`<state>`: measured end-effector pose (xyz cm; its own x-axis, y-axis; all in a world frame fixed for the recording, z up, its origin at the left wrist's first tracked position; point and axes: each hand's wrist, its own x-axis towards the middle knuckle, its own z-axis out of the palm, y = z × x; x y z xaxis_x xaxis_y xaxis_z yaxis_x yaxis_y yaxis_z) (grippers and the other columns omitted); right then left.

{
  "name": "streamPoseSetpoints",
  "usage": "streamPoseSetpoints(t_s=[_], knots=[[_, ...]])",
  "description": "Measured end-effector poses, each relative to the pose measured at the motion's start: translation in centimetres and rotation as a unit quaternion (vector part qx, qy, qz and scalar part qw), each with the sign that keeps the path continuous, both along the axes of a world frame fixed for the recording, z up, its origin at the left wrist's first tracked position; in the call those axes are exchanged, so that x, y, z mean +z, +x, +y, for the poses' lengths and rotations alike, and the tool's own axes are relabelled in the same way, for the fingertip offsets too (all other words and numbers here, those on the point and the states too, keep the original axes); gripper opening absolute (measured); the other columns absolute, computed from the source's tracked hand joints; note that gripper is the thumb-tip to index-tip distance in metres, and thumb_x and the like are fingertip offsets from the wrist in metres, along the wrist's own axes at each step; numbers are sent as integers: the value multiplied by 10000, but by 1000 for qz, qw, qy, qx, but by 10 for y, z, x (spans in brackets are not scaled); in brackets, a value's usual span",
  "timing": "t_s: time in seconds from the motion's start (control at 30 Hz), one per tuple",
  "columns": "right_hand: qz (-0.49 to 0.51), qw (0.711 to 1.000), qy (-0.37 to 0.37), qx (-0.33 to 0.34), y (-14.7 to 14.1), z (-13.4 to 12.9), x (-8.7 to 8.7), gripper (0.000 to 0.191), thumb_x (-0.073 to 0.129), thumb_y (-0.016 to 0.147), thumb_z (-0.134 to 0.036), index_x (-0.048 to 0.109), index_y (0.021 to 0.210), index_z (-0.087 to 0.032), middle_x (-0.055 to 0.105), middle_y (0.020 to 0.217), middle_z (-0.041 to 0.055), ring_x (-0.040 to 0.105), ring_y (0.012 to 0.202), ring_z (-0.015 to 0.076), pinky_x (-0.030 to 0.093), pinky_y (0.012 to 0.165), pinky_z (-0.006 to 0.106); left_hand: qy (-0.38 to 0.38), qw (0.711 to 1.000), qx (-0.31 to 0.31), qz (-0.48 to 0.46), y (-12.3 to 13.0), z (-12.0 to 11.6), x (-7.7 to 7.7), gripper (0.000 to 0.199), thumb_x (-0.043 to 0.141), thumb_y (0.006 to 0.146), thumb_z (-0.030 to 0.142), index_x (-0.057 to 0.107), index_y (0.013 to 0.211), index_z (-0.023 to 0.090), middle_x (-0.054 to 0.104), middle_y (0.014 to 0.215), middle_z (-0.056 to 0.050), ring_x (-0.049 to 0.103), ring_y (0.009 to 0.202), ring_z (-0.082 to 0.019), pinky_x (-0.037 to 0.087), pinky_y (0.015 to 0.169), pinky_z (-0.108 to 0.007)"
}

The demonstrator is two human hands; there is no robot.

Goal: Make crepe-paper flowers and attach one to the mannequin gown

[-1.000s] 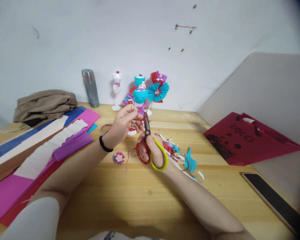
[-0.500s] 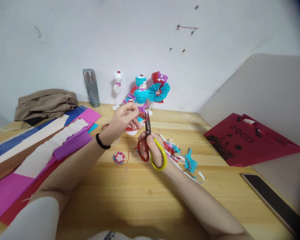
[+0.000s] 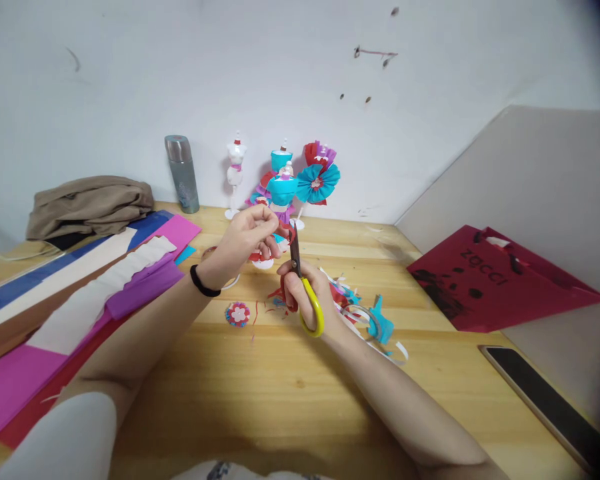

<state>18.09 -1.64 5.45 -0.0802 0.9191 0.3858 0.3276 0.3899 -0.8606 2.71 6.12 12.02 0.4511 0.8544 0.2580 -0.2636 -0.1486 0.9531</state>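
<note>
My left hand (image 3: 254, 233) is closed in a pinch on a small red strip of paper (image 3: 288, 233), held up over the middle of the table. My right hand (image 3: 307, 290) grips a pair of scissors (image 3: 296, 257) with one yellow and one red handle loop. The dark blades point up and touch or nearly touch the red strip. Just behind the hands stand small mannequin stands dressed in blue (image 3: 283, 191), partly hidden by my left hand. Nearer to me lies a round paper flower badge (image 3: 238, 314) in red, white and blue.
Coloured paper sheets (image 3: 130, 290) and a brown cloth (image 3: 90, 203) lie at the left, near a grey flask (image 3: 183, 175). Paper scraps (image 3: 380, 323) and a tape roll (image 3: 363, 313) sit right of my hand. A red bag (image 3: 500, 283) and a phone (image 3: 540, 400) are farther right.
The scissors' handles have come closer together, and the fingers of my right hand have curled inward. My left hand stays in place with the red strip.
</note>
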Motion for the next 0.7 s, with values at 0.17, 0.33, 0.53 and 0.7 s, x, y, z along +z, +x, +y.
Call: streamPoseSetpoints(t_s=[0.17, 0.33, 0.53, 0.7], knots=[[-141, 983, 68, -97, 1, 4, 5, 295, 507, 907, -470, 555, 792, -203, 526, 637, -5, 450, 563, 134, 341, 555, 262, -26, 999, 21, 8, 3, -6, 5, 208, 639, 873, 283, 520, 764, 152, 680, 693, -22, 598, 446, -62, 402, 398, -138], [-214, 963, 81, -139, 2, 8, 3, 287, 519, 894, -471, 569, 803, -203, 521, 617, -6, 443, 547, 142, 328, 554, 259, -48, 997, 55, 32, 6, -13, 10, 170, 548, 917, 180, 493, 759, 154, 667, 643, -7, 563, 395, -52, 374, 369, -134], [-299, 930, 94, -193, 4, 12, 1, 346, 470, 925, -511, 596, 821, -206, 594, 673, 42, 507, 598, 183, 312, 572, 275, -75, 994, 68, 27, 7, -13, 10, 148, 529, 918, 157, 485, 777, 159, 699, 704, -9, 615, 418, -77, 429, 385, -152], [-298, 930, 87, -197, 6, 13, -1, 378, 471, 924, -531, 623, 850, -192, 617, 697, 60, 557, 636, 207, 336, 582, 284, -81, 994, 72, 16, 7, -8, 8, 146, 525, 919, 157, 487, 779, 163, 663, 615, 7, 667, 478, -111, 477, 425, -159]])
